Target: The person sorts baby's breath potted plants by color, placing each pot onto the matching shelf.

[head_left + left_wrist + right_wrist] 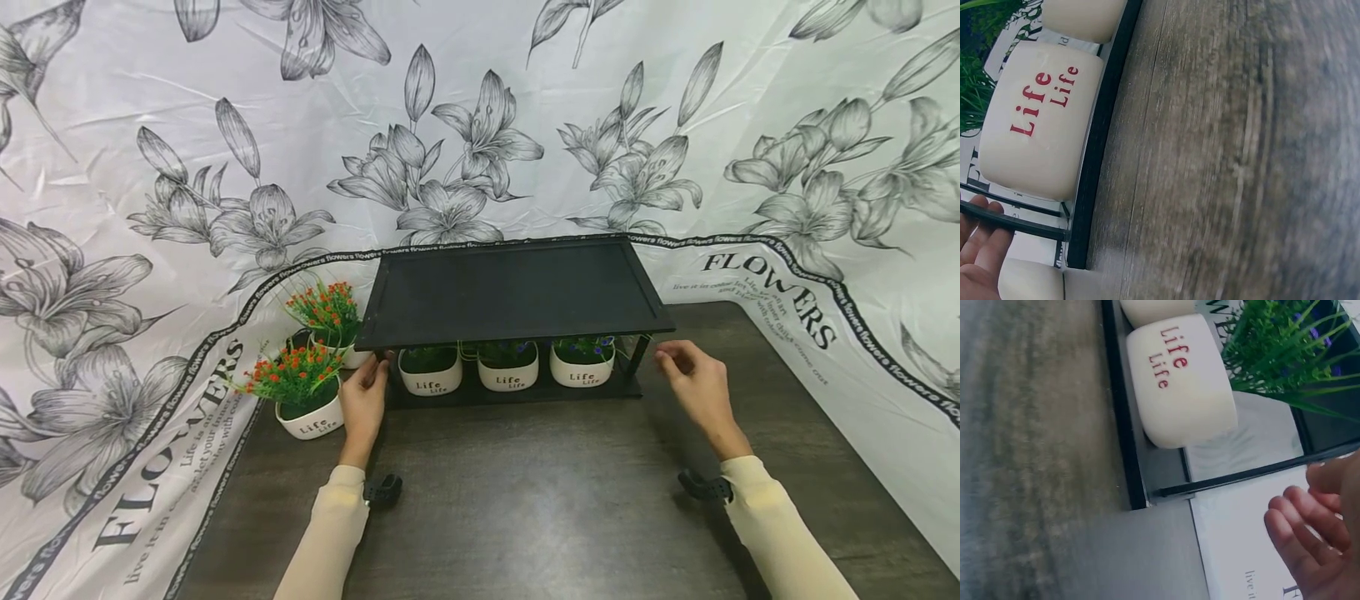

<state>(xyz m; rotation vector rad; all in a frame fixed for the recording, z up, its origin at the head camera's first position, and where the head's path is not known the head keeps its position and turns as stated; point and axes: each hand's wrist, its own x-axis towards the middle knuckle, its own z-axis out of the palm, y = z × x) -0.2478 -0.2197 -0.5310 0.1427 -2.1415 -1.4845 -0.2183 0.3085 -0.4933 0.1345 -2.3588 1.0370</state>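
A black two-tier shelf (pixel 517 287) stands on the table against the patterned backdrop. On its lower tier are white pots marked "Life": a left pot (pixel 431 373), a middle pot (pixel 508 369) and a right pot (pixel 582 367), each with green plants. My left hand (pixel 365 398) is at the shelf's front left corner, its fingers (pixel 996 240) round the thin black post (pixel 1029 227); the thumb is hidden in the left wrist view. My right hand (pixel 693 385) hovers beside the right post (pixel 1241 477), fingers loosely bent, holding nothing.
Left of the shelf, a front pot with orange flowers (pixel 309 417) stands close to my left hand, with another orange-flowered plant (pixel 330 312) behind it. Dark wooden tabletop (pixel 517 492) lies before the shelf. A white backdrop (pixel 525 200) with printed lilies surrounds the table's back and sides.
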